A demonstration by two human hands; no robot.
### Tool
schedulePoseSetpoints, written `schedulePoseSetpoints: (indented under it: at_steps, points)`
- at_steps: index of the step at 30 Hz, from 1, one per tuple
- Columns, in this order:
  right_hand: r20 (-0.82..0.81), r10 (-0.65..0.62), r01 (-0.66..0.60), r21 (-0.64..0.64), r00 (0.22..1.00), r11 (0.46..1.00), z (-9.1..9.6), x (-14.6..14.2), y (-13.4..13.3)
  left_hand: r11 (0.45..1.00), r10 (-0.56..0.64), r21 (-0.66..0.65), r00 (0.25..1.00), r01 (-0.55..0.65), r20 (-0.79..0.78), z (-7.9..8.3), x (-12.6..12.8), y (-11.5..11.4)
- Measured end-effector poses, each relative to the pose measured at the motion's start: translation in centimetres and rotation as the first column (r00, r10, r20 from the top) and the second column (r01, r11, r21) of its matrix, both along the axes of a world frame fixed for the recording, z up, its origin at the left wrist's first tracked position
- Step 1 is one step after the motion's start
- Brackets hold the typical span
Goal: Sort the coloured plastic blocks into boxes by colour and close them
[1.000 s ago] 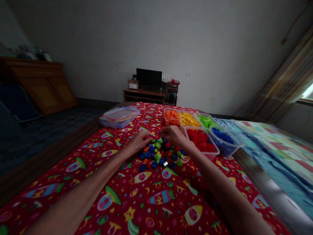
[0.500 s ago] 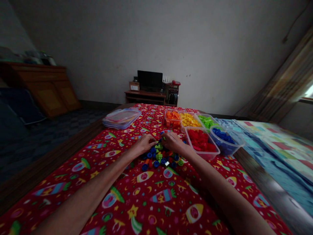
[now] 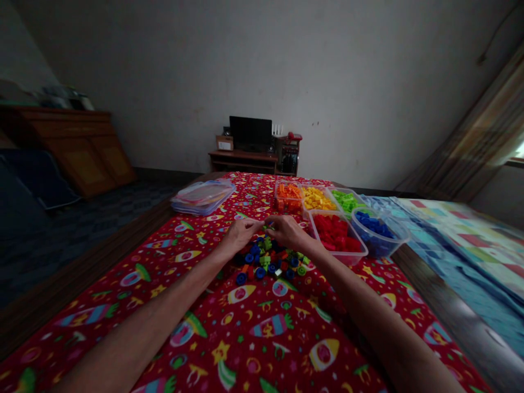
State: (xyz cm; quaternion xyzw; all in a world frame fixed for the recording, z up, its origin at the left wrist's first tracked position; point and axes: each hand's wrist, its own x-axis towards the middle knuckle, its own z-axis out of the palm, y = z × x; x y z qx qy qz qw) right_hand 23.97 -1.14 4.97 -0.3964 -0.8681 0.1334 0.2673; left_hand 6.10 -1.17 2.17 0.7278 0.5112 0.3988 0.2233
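Observation:
A loose pile of mixed building blocks (image 3: pixel 266 261) lies on the patterned red cloth (image 3: pixel 229 322), blue, green, red and orange, with blue wheel-like rounds and one white block (image 3: pixel 278 273) at its near edge. Over the far side of the pile, my left hand (image 3: pixel 239 234) and my right hand (image 3: pixel 287 231) meet almost fingertip to fingertip. Both are closed in a pinch. Whatever sits between the fingers is too small or hidden to name.
Right of the pile stand clear tubs of sorted blocks: orange (image 3: pixel 289 204), yellow (image 3: pixel 318 200), green (image 3: pixel 344 202), red (image 3: pixel 336 234) and blue (image 3: pixel 373 232). Stacked plastic lids (image 3: pixel 203 197) lie at the far left. A bed (image 3: pixel 458 234) adjoins on the right.
Both hands have risen slightly and drawn away from the pile, uncovering more of its blocks. Their fingertips are now closer together.

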Motion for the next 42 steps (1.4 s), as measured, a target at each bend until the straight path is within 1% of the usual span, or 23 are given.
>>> schedulePoseSetpoints:
  at_steps: [3,4,8,9,11,13,16,19,21,23,27,30,33,35,38,40,42]
  points:
    - [-0.007,-0.042,0.042,0.011,0.999,0.999,0.0,0.4,0.2,0.998,-0.008,0.064,0.99,0.017,-0.143,0.4,-0.9,0.3]
    - [-0.021,-0.055,0.055,-0.002,0.998,0.998,0.0,0.6,0.3,0.997,-0.024,0.063,0.979,0.037,-0.203,0.4,-1.1,0.5]
    - [-0.075,-0.098,0.092,-0.086,0.992,0.992,0.3,1.2,0.5,0.993,-0.114,-0.043,0.903,0.106,-0.413,0.0,-1.5,0.7]
    - [-0.071,-0.097,0.09,-0.09,0.993,0.992,0.3,1.4,0.5,0.994,-0.106,-0.033,0.882,0.103,-0.459,-0.2,-1.4,0.6]
    - [-0.041,-0.079,0.076,-0.077,0.996,0.994,0.3,1.6,0.5,0.995,-0.067,0.03,0.845,0.098,-0.53,-0.5,-1.1,0.4]
    - [-0.007,-0.064,0.064,-0.053,0.998,0.997,0.2,1.8,0.5,0.991,-0.05,0.074,0.83,0.109,-0.556,-0.7,-0.8,0.1]
    - [0.022,-0.053,0.054,-0.04,0.998,0.998,0.3,1.8,0.3,0.987,-0.062,0.096,0.847,0.132,-0.528,-0.5,-0.8,0.1]
    - [0.018,-0.049,0.05,-0.062,0.999,0.997,0.6,1.6,0.1,0.989,-0.065,0.096,0.905,0.116,-0.421,0.0,-1.1,0.5]
    - [-0.013,-0.044,0.043,-0.093,0.999,0.995,0.7,1.4,-0.1,0.993,-0.072,0.069,0.944,0.099,-0.321,0.4,-1.1,0.7]
    - [-0.056,-0.032,0.023,-0.14,0.998,0.99,0.8,1.1,-0.2,0.994,-0.082,0.044,0.968,0.095,-0.235,0.6,-0.9,0.6]
    - [-0.103,0.002,-0.025,-0.217,0.995,0.976,0.6,0.5,-0.5,0.995,-0.083,0.046,0.984,0.091,-0.156,0.9,-0.2,0.0]
    - [-0.089,0.022,-0.039,-0.187,0.996,0.982,0.6,0.2,-0.8,0.996,-0.077,0.04,0.987,0.083,-0.144,0.8,0.2,-0.2]
    - [-0.066,0.031,-0.036,-0.086,0.997,0.996,0.9,0.4,-1.1,0.996,-0.089,0.014,0.986,0.092,-0.139,1.0,0.2,-0.4]
    - [-0.066,0.007,-0.008,-0.017,0.998,1.0,1.5,1.0,-1.1,0.998,-0.054,0.032,0.988,0.059,-0.146,1.3,-0.1,-0.6]
    - [-0.074,-0.106,0.11,0.06,0.992,0.992,3.0,3.2,0.0,0.993,0.043,0.118,0.977,-0.018,-0.207,1.6,-0.7,-0.5]
    - [-0.041,-0.211,0.214,0.097,0.977,0.972,4.2,5.7,1.4,0.985,0.095,0.161,0.966,-0.057,-0.24,1.2,-1.4,-0.1]
    - [0.026,-0.335,0.328,0.146,0.942,0.933,5.5,8.9,3.2,0.979,0.14,0.178,0.958,-0.097,-0.251,0.4,-2.1,0.6]
